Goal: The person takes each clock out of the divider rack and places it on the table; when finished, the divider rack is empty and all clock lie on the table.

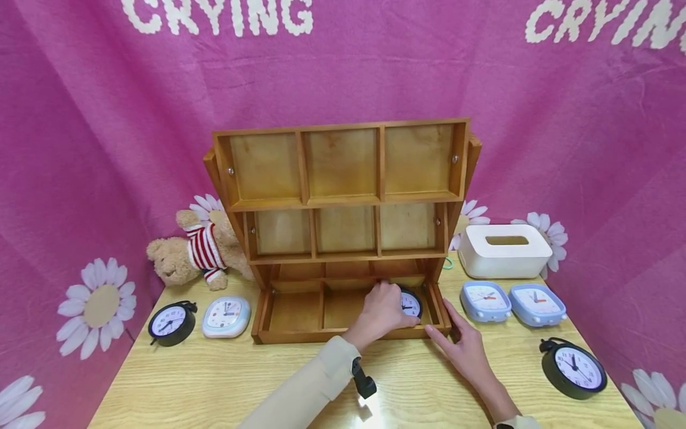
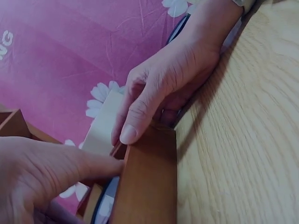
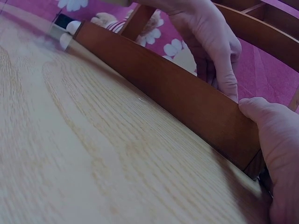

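A tiered wooden shelf [image 1: 348, 203] with square compartments stands in the middle of the table. My left hand [image 1: 377, 313] reaches into the bottom tier's right-hand compartment. There it grips a round black alarm clock [image 1: 411, 305], its white dial partly covered by the hand. In the left wrist view only a strip of that clock [image 2: 103, 205] shows behind the front board. My right hand [image 1: 465, 347] holds the shelf's front right corner, its thumb on the front board's top edge and its fingers along the side. The right wrist view shows this thumb close to my left hand [image 3: 215, 39].
Left of the shelf are a teddy bear [image 1: 206, 250], a black alarm clock [image 1: 171, 323] and a white-blue clock [image 1: 226, 317]. On the right lie two blue clocks [image 1: 485, 301], another black alarm clock [image 1: 573, 369] and a white tissue box [image 1: 504, 262]. Pink cloth [image 1: 343, 77] hangs behind.
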A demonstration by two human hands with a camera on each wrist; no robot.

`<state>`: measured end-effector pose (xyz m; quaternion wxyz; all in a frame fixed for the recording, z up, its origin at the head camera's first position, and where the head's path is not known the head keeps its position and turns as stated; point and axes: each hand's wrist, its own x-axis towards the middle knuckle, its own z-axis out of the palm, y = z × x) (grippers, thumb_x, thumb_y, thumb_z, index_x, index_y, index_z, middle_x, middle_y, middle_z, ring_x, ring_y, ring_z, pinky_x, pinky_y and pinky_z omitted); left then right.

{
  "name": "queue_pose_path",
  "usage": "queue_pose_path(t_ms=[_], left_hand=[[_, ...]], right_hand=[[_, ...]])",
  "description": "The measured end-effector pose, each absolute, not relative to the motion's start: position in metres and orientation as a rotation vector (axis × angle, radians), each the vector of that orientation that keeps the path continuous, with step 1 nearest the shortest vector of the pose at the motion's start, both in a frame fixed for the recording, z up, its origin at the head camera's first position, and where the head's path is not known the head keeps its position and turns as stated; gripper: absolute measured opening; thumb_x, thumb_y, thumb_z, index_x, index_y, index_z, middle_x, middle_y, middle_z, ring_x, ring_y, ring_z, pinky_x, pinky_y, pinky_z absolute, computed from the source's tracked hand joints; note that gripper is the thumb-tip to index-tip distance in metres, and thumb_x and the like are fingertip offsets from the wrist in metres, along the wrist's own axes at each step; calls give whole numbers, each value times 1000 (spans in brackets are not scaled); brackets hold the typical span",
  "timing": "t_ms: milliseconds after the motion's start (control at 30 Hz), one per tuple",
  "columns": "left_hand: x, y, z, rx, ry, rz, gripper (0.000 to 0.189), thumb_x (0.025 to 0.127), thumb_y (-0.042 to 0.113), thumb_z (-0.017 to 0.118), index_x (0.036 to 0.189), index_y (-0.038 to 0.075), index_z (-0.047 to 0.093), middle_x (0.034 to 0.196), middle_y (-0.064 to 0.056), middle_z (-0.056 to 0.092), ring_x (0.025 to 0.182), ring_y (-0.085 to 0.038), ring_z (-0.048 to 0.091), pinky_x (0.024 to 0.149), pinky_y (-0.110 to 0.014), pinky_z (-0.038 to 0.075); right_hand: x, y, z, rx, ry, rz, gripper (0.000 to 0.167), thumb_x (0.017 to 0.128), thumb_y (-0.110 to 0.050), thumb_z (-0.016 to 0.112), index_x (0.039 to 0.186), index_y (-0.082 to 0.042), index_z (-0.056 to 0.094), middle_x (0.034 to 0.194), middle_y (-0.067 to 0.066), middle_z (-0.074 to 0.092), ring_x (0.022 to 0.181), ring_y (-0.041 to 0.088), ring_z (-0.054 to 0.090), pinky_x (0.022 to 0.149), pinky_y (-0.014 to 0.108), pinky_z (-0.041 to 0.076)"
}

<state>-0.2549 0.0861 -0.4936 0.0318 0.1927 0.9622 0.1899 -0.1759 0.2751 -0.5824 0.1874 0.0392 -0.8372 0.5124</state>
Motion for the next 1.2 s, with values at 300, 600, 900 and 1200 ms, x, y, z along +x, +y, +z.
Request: queue_pose_path(t_ms=[300,600,900,1200], left_hand=[[-262,83,-505,603,2990,709,66,58,59,94,88,9,67,88,-1,60,76,-13,57,62,-24,52],[-263,78,-507,647,3046,847,73,58,61,92,106,12,66,99,1,61,83,-15,60,66,-25,53],[-251,73,-491,533,2947,1092,93,60,51,93,135,10,57,127,-11,60,103,-24,62,81,-34,58],[-240,61,-476,519,2831,1346,90,58,38,96,133,11,53,131,-12,51,104,-24,58,81,-32,57]], right_hand=[[-177,277,-585,120,-2357,1455,74,94,-14,80,158,-6,45,145,27,59,121,15,62,92,7,49],[-177,276,-584,103,-2362,1429,73,93,-15,81,157,-8,47,143,25,61,115,16,64,87,7,49],[-177,276,-585,95,-2376,1442,73,94,-16,81,157,-7,46,145,26,59,119,14,62,90,6,48],[-178,277,-584,96,-2381,1452,75,94,-17,80,158,-5,44,147,26,57,121,1,57,92,7,48]])
